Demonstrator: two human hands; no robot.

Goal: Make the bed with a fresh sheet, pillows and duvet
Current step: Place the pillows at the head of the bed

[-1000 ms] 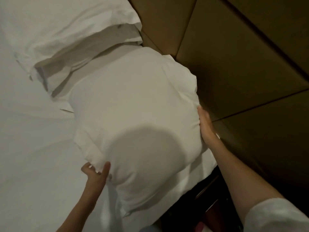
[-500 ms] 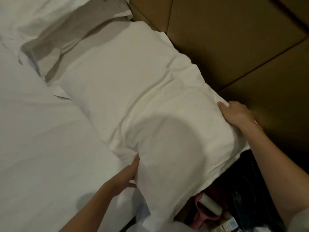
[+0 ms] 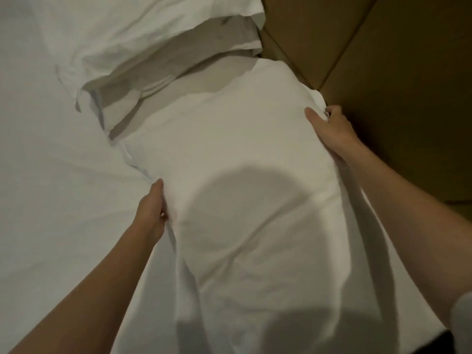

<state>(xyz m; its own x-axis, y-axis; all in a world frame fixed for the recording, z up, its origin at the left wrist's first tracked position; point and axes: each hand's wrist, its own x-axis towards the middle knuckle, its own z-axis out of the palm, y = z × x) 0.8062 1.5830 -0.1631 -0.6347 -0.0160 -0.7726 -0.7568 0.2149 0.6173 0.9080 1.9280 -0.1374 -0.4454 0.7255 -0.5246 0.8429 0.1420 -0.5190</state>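
A white pillow (image 3: 229,149) lies at the head of the bed on the white sheet (image 3: 51,175), close to the brown padded headboard (image 3: 383,60). My left hand (image 3: 153,208) grips its left edge, fingers tucked under the fabric. At the pillow's far right corner my right hand (image 3: 329,129) holds the case, thumb on top and fingers curled behind. A second white pillow (image 3: 127,34) sits further up the bed at the top left, its open end facing this one. The shadow of my head falls across the near half of the held pillow.
The headboard panels fill the top right, right against the pillow's corner. A dark gap (image 3: 444,343) beside the bed shows at the bottom right. Flat sheet stretches away to the left.
Both hands shifted along the pillow's sides: the right one went from its near end to the far corner, the left moved up its left edge. The pillow now lies closer under me.
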